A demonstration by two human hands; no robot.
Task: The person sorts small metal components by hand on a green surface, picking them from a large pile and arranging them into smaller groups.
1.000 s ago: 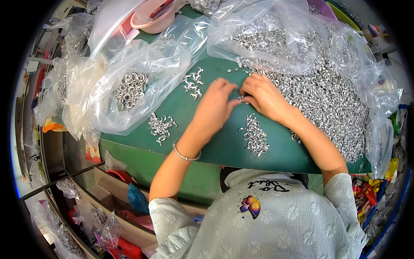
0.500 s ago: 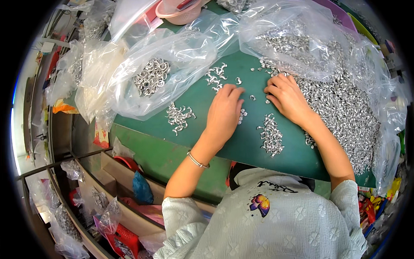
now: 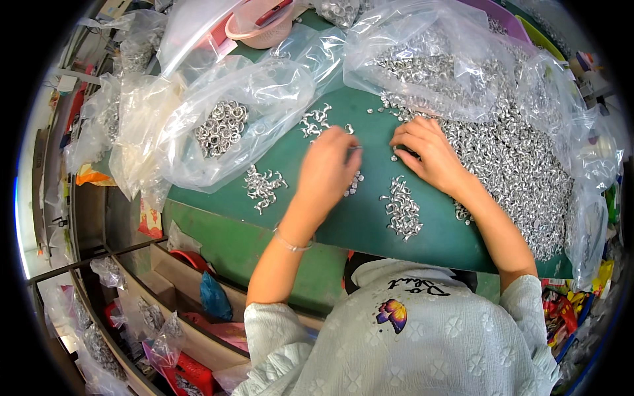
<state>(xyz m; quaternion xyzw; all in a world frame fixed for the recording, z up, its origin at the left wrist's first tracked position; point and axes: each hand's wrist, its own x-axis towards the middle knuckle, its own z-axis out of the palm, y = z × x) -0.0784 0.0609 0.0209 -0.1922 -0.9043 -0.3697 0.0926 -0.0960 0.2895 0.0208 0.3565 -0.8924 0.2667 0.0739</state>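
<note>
My left hand, slightly blurred, is over the green tabletop with thumb and fingers pinched on what looks like a small curved metal piece. To its right, my right hand rests at the edge of a big heap of silvery curved pieces, fingers curled and thumb drawn in. What those fingers hold, if anything, is hidden. Small piles of curved pieces lie beyond my left hand, to its left and nearer me. Tiny round pieces show beside my left wrist.
A clear plastic bag with metal rings lies at the left. Another clear bag covers part of the heap. A pink bowl stands at the back. Below left, a compartmented drawer holds bagged parts.
The loose curved piece that lay between my hands has left the tabletop, and one now shows in my left fingers. My right fingers have curled in more. The whole view has shifted slightly.
</note>
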